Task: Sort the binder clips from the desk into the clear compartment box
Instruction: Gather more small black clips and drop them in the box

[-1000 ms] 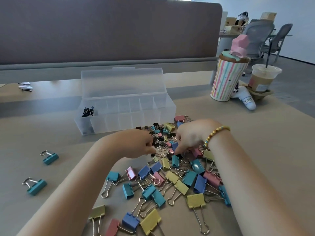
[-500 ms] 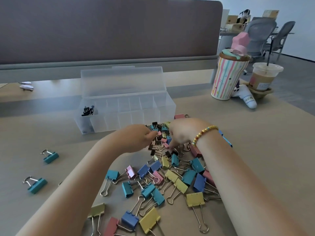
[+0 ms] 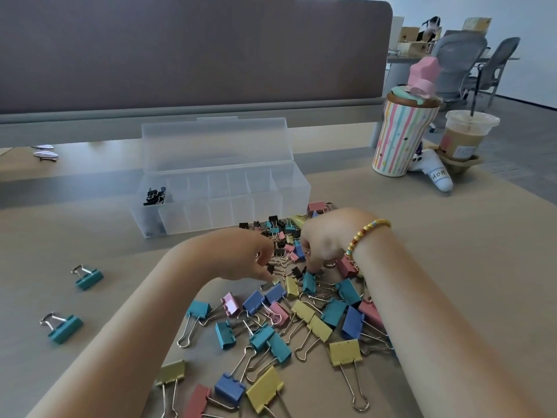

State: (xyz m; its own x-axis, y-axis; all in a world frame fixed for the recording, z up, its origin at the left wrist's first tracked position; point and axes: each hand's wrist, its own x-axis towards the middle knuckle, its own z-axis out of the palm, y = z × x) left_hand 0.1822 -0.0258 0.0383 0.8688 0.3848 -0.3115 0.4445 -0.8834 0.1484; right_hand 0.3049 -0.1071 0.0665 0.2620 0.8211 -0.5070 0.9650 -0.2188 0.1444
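Sorting at an early stage. The clear compartment box [image 3: 223, 188], lid open, holds only a few small black clips [image 3: 155, 197] in its far-left compartment. The binder clips [image 3: 289, 300] mostly remain heaped on the worktop [image 3: 452, 251]. Left hand [image 3: 241, 256] and right hand [image 3: 327, 238] reach in with curled fingers; whether either grips a clip cannot be told.

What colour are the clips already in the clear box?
Black, in the leftmost compartment of the clear box: small black clips, seen in the head view.
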